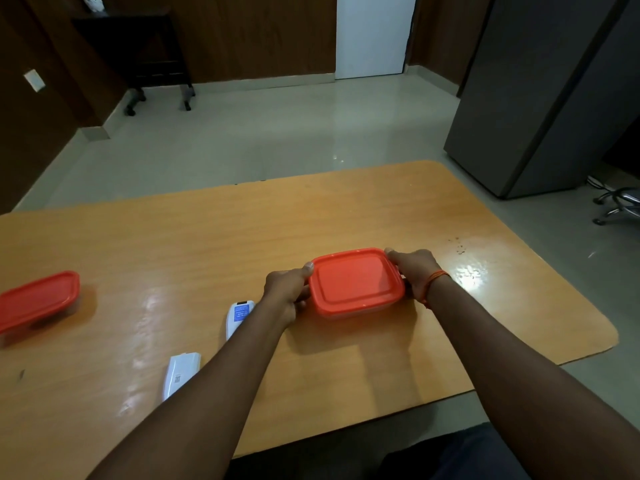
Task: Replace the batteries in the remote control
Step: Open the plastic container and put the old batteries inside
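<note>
Clasping the red-lidded container (356, 284), left grip (285, 289) and right grip (414, 268) curl round its ends.

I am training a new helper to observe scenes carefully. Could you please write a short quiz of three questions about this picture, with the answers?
1. True or false: the left hand and the right hand both grip the red-lidded box.
2. Where does the second red-lidded box stand? A) at the left end of the table; B) on top of the first box; C) on the floor.
3. Fill in: the label on the white remote beside the left forearm is ___.
Key: 1 true; 2 A; 3 blue.
</note>
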